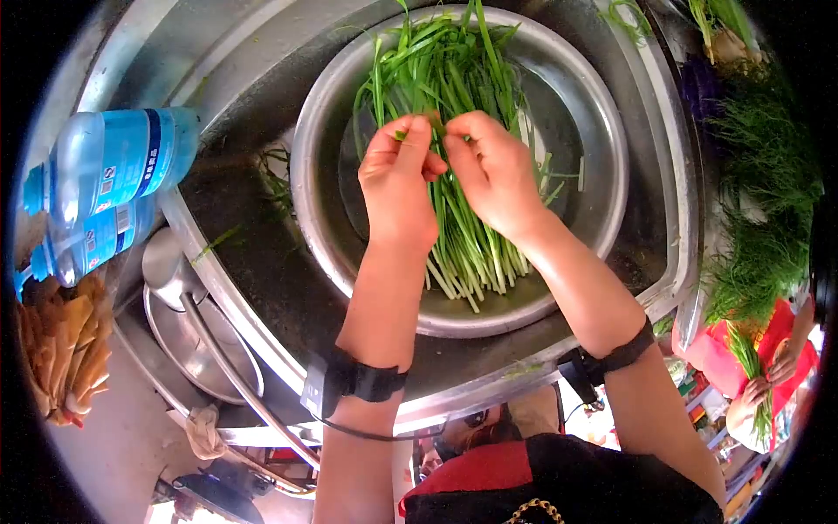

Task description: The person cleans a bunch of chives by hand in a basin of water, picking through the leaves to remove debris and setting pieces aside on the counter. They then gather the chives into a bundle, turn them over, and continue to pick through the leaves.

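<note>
A bunch of garlic chives (pixel 467 231) lies in a round metal basin (pixel 312 175), with pale stem ends toward me and green leaves at the far side. My left hand (pixel 399 170) is closed above the bunch, with a bit of green leaf showing at its thumb and fingertips. Close beside it, my right hand (pixel 491 166) pinches at the chives with thumb and fingers. The fingertips of both hands almost meet. Exactly which leaves lie between them is partly hidden.
The basin sits in a metal sink (pixel 253 297) with scraps of leaf on it. Blue-labelled plastic bottles (pixel 122 166) and a metal ladle (pixel 166 258) are at the left. Feathery dill (pixel 759 192) lies at the right. Another person's hands (pixel 758 390) hold greens at the lower right.
</note>
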Motion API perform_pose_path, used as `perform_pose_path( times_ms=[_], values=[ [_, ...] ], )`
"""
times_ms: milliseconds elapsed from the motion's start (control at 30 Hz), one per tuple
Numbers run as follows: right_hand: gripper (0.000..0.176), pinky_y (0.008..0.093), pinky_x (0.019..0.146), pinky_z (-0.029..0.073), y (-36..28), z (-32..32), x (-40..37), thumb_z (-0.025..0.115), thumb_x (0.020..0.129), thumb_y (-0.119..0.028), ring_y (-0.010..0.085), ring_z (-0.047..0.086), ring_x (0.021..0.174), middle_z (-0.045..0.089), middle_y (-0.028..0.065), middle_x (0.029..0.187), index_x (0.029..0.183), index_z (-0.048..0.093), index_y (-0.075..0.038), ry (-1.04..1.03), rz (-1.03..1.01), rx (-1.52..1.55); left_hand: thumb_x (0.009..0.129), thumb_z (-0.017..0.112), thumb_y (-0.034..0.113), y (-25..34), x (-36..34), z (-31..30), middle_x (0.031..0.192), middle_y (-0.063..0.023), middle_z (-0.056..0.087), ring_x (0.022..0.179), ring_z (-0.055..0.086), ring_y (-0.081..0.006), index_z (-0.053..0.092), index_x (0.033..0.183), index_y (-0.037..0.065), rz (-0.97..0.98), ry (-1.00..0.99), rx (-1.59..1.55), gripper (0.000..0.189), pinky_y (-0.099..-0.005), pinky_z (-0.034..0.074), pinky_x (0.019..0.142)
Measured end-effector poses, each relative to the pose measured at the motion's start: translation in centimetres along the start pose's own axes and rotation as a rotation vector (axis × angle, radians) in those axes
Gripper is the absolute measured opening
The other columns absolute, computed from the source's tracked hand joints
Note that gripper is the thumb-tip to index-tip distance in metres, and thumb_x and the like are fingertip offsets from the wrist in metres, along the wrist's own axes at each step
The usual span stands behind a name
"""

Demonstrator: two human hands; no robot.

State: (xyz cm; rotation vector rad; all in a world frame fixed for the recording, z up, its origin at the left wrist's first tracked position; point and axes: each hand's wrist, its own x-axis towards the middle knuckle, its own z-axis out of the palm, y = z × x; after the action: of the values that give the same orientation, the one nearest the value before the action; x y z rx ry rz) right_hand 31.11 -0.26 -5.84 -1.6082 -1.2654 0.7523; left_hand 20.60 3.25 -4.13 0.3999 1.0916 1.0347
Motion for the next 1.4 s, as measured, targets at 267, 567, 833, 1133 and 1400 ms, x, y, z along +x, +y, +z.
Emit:
perform_pose_path(
  times_ms=[267,567,833,1133,1400],
  values=[
    [0.016,0.0308,0.061,0.05,-0.2,-0.7,1.0,0.062,0.084,-0.011,0.0229,0.063,0.068,0.063,0.0149,0.087,0.097,0.064,-0.002,0.091,0.02,0.004,0.084,0.066,0.007,1.9,-1.3,-1.5,0.085,-0.0029,0.065,0.062,0.053,-0.0083,0.064,0.086,0.008,0.204,0.22,0.019,0.003,-0.02,0.042,0.058],
    [0.031,0.0307,0.065,0.049,4.6,-0.6,4.9,0.066,0.08,-0.02,0.0176,0.061,0.068,0.065,0.0107,0.084,0.105,0.064,-0.002,0.116,0.192,-0.152,0.09,0.06,0.011,6.9,-1.8,-9.6,0.106,-0.0107,0.065,0.084,0.062,-0.0135,0.049,0.127,0.0,0.325,0.582,0.597,0.041,-0.0278,0.044,0.068],
    [0.02,0.0269,0.062,0.046,4.4,-0.6,4.5,0.062,0.082,-0.013,0.0135,0.058,0.066,0.063,0.0078,0.078,0.096,0.06,0.002,0.15,0.282,0.251,0.079,0.068,0.013,11.6,-6.7,-13.6,0.108,-0.0088,0.065,0.107,0.056,-0.0308,0.065,0.109,0.007,0.992,0.2,1.882,0.031,-0.0455,0.039,0.095],
    [0.009,0.0342,0.064,0.046,3.6,-0.6,4.4,0.062,0.082,-0.011,0.0184,0.059,0.07,0.063,0.0088,0.076,0.085,0.059,-0.004,0.204,0.17,-0.024,0.081,0.066,0.02,13.6,-6.4,-19.1,0.146,-0.0199,0.031,0.134,0.029,-0.0377,0.035,0.142,0.01,0.682,0.384,1.854,0.069,-0.048,0.023,0.109],
    [0.009,0.0426,0.073,0.048,-7.8,9.4,-1.3,0.062,0.081,-0.008,0.0289,0.059,0.088,0.064,0.0082,0.086,0.09,0.064,-0.007,-0.237,-0.285,0.079,0.08,0.061,0.009,12.9,-5.7,-18.8,0.145,-0.0216,0.03,0.135,0.03,-0.035,0.023,0.146,0.006,0.555,0.304,1.488,0.077,-0.0399,0.023,0.111]
  ],
)
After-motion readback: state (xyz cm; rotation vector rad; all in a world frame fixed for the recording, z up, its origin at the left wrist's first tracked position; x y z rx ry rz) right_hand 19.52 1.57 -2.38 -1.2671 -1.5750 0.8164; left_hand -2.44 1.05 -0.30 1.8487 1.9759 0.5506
